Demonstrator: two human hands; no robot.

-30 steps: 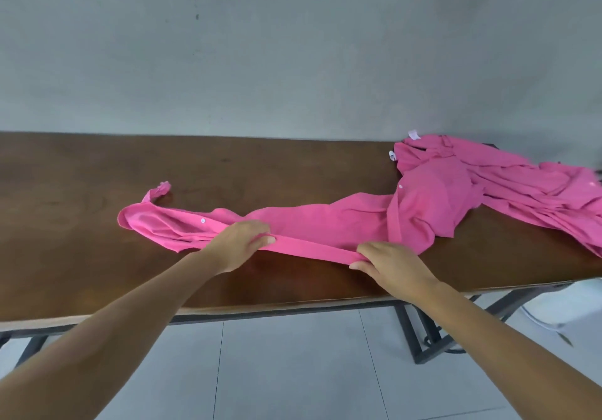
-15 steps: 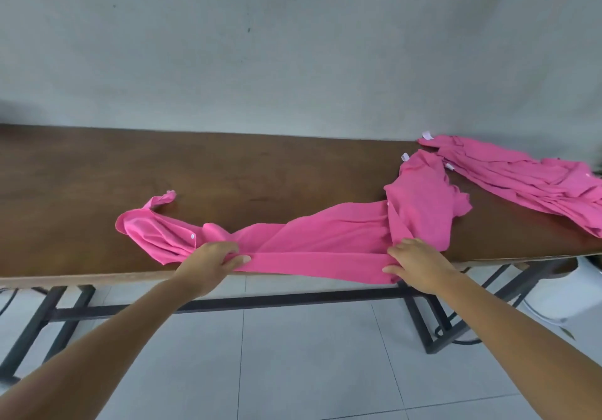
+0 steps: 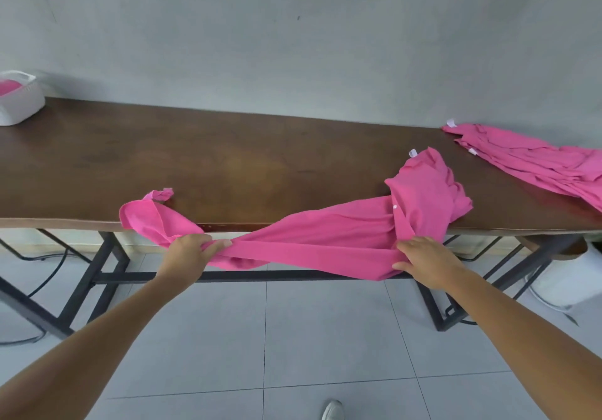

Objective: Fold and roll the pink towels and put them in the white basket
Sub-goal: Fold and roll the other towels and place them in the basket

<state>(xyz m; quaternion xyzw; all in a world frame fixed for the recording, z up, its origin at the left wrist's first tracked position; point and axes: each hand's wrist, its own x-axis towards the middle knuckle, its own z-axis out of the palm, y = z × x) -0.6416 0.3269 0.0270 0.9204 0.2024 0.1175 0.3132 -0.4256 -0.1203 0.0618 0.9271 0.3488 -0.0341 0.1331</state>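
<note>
I have both hands on one pink towel [image 3: 325, 240] at the front edge of the table [image 3: 244, 172]. My left hand [image 3: 189, 255] is closed around a bunched stretch of the cloth, fingers curled over it just off the front edge. My right hand [image 3: 423, 261] grips the towel's lower hem further toward the right end, knuckles up, with the fingertips tucked into the fabric. Between the two hands the towel sags below the front edge, hanging in front of the table's dark metal frame [image 3: 107, 256]. Its left portion loops back up onto the tabletop near the front edge, ending in a small twisted corner. Its right portion lies crumpled on the tabletop, with a white tag showing at its far tip.

A pile of more pink towels [image 3: 537, 162] lies at the right end of the table, reaching from the back edge toward the front, well apart from the towel I hold. The white basket [image 3: 22, 106] stands at the far left corner, with something pink inside it. Below the table are pale floor tiles [image 3: 293, 338], and the toe of a shoe [image 3: 332, 410] shows at the bottom.
</note>
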